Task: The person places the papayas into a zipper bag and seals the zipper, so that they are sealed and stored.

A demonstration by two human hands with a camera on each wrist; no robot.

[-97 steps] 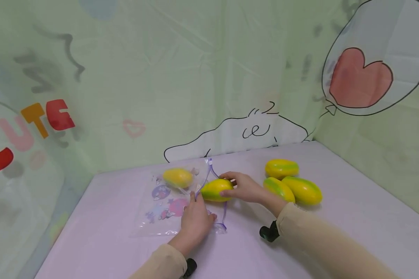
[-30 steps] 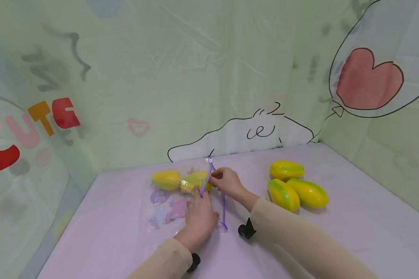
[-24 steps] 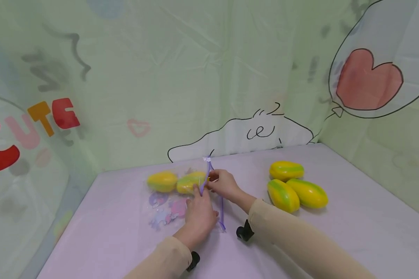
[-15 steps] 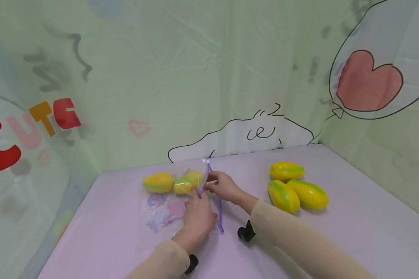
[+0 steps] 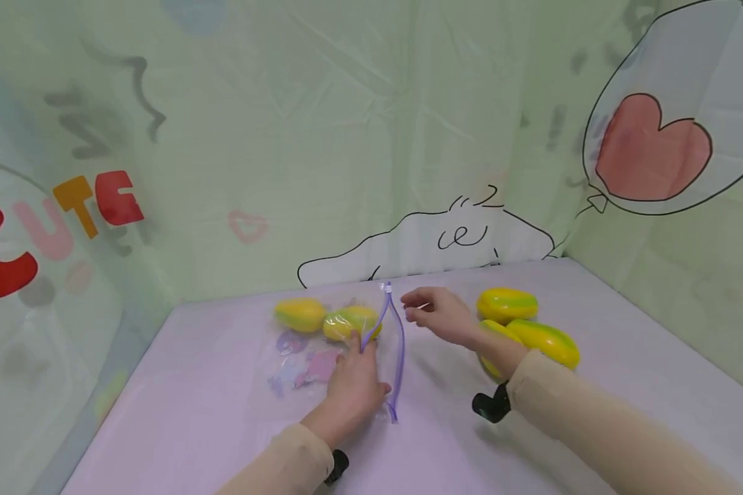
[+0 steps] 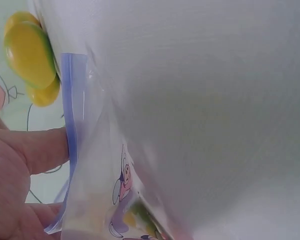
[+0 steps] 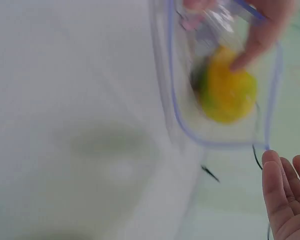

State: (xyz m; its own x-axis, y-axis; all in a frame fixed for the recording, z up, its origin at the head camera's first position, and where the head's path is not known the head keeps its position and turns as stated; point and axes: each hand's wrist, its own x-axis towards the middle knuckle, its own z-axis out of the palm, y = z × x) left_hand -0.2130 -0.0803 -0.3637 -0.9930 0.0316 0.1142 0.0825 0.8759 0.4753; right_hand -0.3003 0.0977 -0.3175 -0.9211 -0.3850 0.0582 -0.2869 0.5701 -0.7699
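A clear zip bag (image 5: 319, 366) with a purple zip edge and pastel cartoon prints lies on the table, its mouth facing right. Two yellow-green, mango-like fruits (image 5: 299, 315) are inside it, end to end near its far side. My left hand (image 5: 354, 386) holds the upper lip at the mouth; in the left wrist view the thumb (image 6: 47, 149) touches the purple zip edge. Just right of the mouth, my right hand (image 5: 441, 315) hovers with loosely bent fingers and nothing in it; the right wrist view shows its fingers (image 7: 276, 192) apart from the bag.
Three more of these fruits (image 5: 506, 304) lie in a cluster at the right, partly behind the right forearm. A printed pale green curtain (image 5: 322, 137) borders the pale lilac table (image 5: 179, 385). Dark wrist cameras (image 5: 492, 404) hang under both sleeves.
The second fruit went from my right hand into the bag, beside the first. My right hand has let go and moved back right, out of the mouth. The left hand stays at the lip.
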